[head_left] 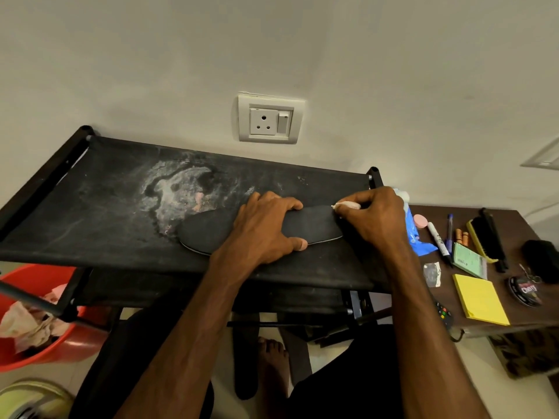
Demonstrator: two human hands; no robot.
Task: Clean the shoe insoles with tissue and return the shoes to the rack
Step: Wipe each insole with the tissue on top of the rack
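The left hand point(266, 225) covers the middle of the insole point(205, 234), and the tissue point(348, 205) is nearly all buried in the pinching fingers of the right hand point(375, 219), which also hides part of the blue packet point(419, 240). The red tub point(60, 343) runs off the left edge, the pale green thing point(33, 400) in the bottom left corner is blurred and cut off, and a black object point(541, 261) on the tabletop point(532, 319) is clipped by the right edge. The print on the green pad point(469, 260) is too small to read.

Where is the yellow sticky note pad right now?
In the head view, the yellow sticky note pad lies at the right on the brown side table, between the green booklet and the table's near edge, left of the shoe polish tin.
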